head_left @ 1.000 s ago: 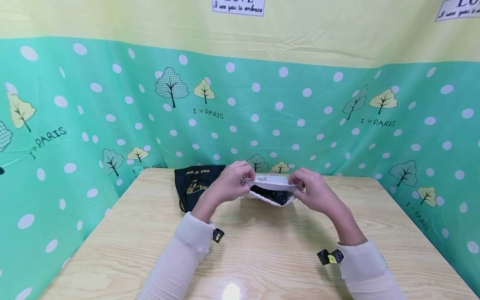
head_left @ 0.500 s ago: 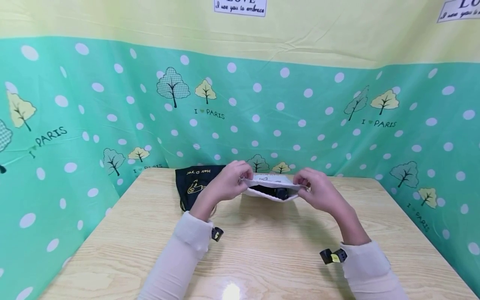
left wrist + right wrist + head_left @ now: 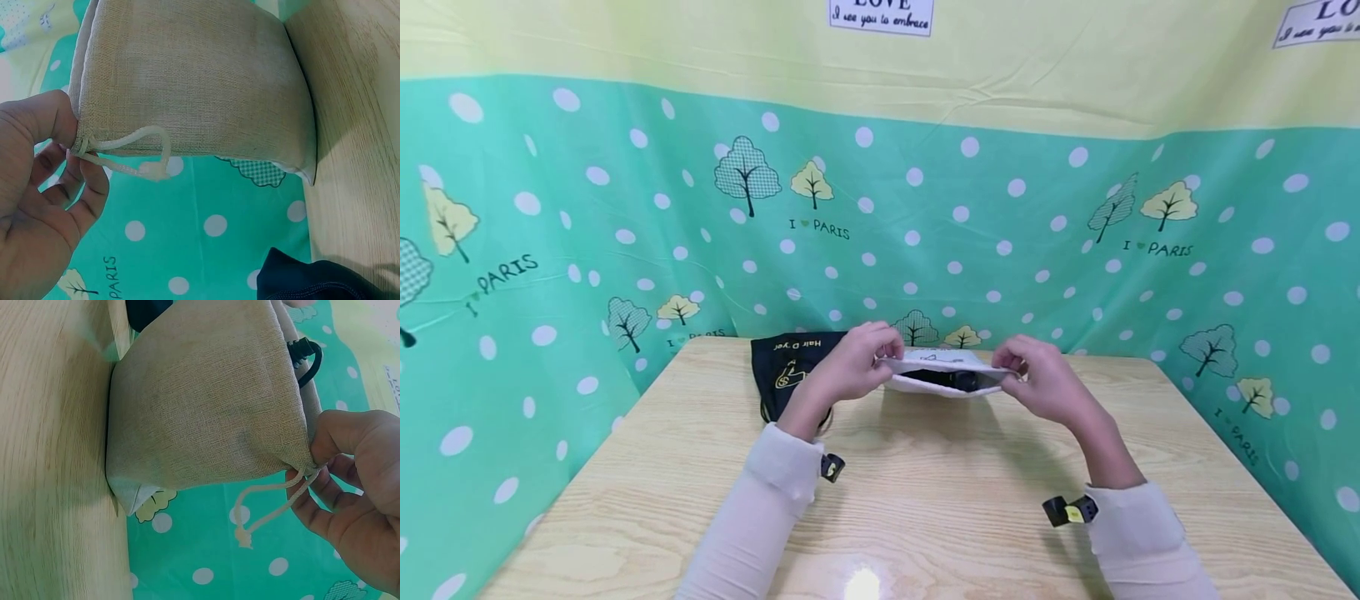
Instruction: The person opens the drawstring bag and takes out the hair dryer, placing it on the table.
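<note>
At the far part of the table (image 3: 925, 517): beige cloth bag (image 3: 200, 81), upright, base on the wood, mouth up. Left hand (image 3: 859, 362) pinches one corner of the rim, thumb against fingers, right at the drawstring exit; right hand (image 3: 1045, 379) does the same at the opposite corner. Two-corner grip looks meant to spread the mouth and stop the soft walls folding; table probably takes the weight. Drawstrings (image 3: 242, 536) dangle loose outside the corners, so the rim isn't cinched. Black cord (image 3: 307, 356) pokes past the rim; in head view a dark thing (image 3: 966, 381) sits inside, too hidden to identify. Black pouch (image 3: 775, 375), "Hair Dryer" print upside down, lies left of the bag, presumably parked out of the way. Dotted cloth (image 3: 925, 250) hangs behind.
</note>
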A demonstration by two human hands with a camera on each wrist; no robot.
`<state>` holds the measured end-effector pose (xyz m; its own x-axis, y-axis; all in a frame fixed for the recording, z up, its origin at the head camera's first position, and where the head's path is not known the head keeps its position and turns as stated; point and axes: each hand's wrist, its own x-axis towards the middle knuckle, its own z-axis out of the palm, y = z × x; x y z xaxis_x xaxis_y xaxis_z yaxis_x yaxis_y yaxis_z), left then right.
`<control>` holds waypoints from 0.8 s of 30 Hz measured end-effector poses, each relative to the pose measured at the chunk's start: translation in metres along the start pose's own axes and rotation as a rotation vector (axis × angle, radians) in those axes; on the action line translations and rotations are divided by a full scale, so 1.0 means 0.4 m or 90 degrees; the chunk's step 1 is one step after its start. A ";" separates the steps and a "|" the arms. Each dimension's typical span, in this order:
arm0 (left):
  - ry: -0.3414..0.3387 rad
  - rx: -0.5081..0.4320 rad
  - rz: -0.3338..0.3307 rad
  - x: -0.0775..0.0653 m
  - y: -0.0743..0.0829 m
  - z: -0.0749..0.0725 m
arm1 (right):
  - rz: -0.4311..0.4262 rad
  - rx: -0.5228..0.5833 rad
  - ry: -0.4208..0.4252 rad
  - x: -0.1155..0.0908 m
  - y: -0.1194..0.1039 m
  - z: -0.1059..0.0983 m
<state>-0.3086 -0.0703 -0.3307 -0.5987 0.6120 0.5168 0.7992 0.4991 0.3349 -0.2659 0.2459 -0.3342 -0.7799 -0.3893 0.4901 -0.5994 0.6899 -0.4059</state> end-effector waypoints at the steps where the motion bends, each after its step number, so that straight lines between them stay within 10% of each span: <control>1: 0.000 0.000 -0.001 0.000 0.000 -0.001 | 0.001 0.000 0.000 0.000 0.001 -0.001; 24: -0.070 0.004 -0.009 0.003 -0.009 0.051 | -0.010 0.014 -0.086 -0.002 0.051 0.031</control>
<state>-0.3135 -0.0588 -0.3473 -0.6118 0.6685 0.4229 0.7910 0.5112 0.3362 -0.2797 0.2526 -0.3524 -0.7869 -0.4797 0.3883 -0.6142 0.6701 -0.4168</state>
